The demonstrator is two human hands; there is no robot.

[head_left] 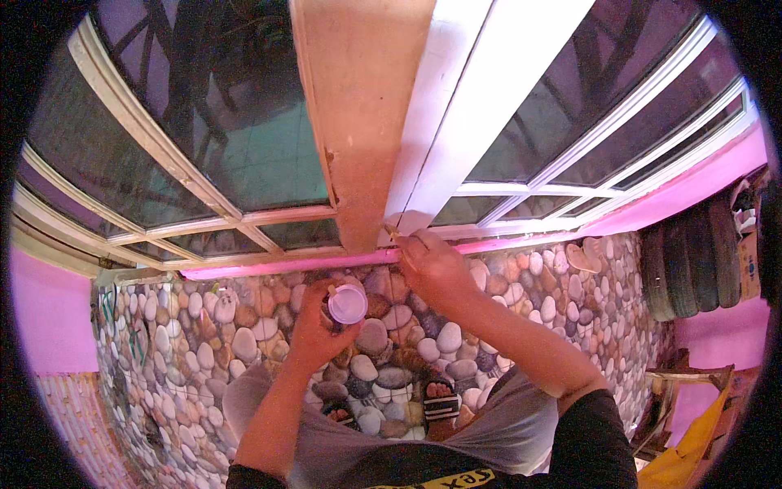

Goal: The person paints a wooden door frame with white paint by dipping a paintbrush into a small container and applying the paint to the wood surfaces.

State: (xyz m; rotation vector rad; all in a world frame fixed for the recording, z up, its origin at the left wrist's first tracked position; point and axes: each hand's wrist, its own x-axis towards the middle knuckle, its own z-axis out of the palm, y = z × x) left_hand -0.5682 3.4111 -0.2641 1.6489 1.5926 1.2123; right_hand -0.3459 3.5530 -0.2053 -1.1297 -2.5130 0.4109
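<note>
Below, small round white-lidded pot [347, 304] clasped in left hand [314, 326]; right hand [432, 265] pinching thin tool [392, 235].

A floor patterned with rounded grey, brown and white pebbles [244, 342] spreads below. White-framed windows with dark glass panes [204, 122] run along a bright pink sill [277, 265]. Worn black tyres [692, 261] stand stacked at the right beside a pink wall [717, 338], near a yellow sheet [692, 456].
</note>
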